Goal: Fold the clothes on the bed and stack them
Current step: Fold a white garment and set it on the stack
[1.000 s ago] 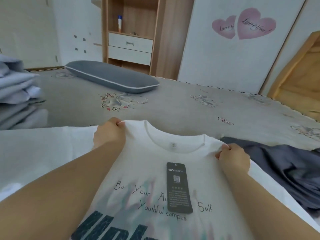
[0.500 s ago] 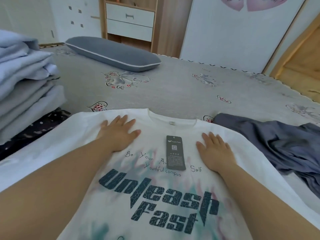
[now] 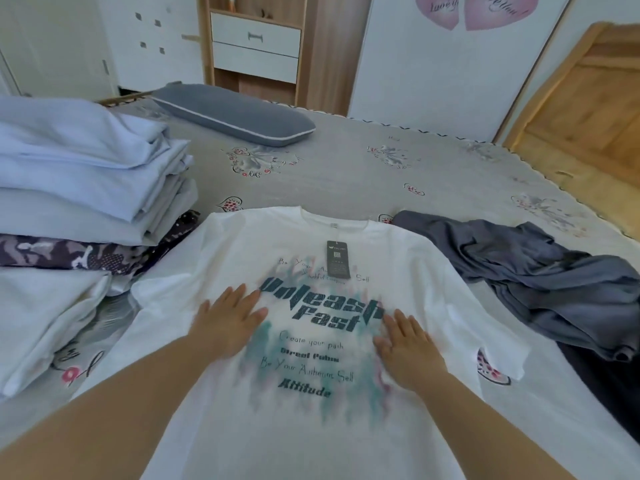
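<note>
Blurred by motion: left hand point(image 3: 231, 319) and right hand point(image 3: 408, 344), fingers straight, pressed flat on one white T-shirt point(image 3: 311, 341) spread mid-bed point(image 3: 346, 174), hem cut off at 6 o'clock. One folded stack point(image 3: 86, 181) at 9 o'clock. One crumpled grey garment point(image 3: 540, 271) at 3 o'clock. One hangtag point(image 3: 337, 259), text unreadable.

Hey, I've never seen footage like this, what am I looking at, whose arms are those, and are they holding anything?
There is no machine here. A person wears a camera on the head, looking forward and down, so the arms are their own. The left hand and right hand lie flat on a white printed T-shirt spread on the bed, pressing it smooth; neither holds anything. A dark hang tag lies near the collar. To the left sits a stack of folded clothes; to the right lies a crumpled grey garment, not yet folded. A grey pillow lies farther back.
</note>
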